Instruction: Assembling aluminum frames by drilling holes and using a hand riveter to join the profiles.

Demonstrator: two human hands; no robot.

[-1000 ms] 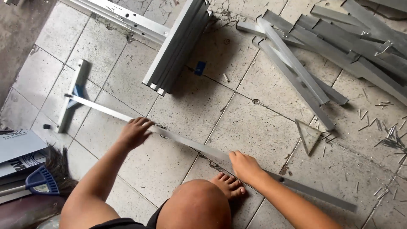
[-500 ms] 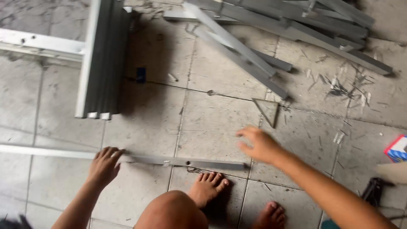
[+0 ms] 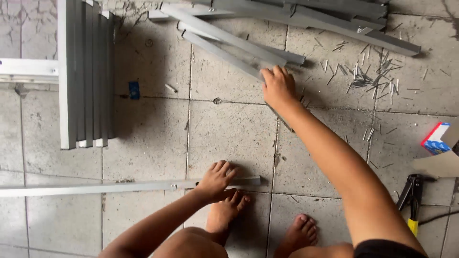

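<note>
Single head-worn view, looking almost straight down from above a crouching person onto a tiled floor [image 3: 229, 138]. The wearer's knees and bare feet [image 3: 224, 210] fill the lower edge, the forearms reach up the frame, and the far pile of metal strips [image 3: 287, 19] lies along the top edge. Range is close, within arm's reach.

Illumination is even, diffuse daylight — moderately bright, no glare or blown highlights. Soft, short shadows fall to the right of the stacked metal profiles [image 3: 86, 71] and below the loose bars [image 3: 229, 45], indicating light from the upper left. The tiled floor [image 3: 229, 134] is rendered sharply at centre. Slight softness and mild wide-angle stretching appear at the frame edges — notably the near forearm of the right hand [image 3: 278, 87]. Colours are muted, grey-dominant.
</note>
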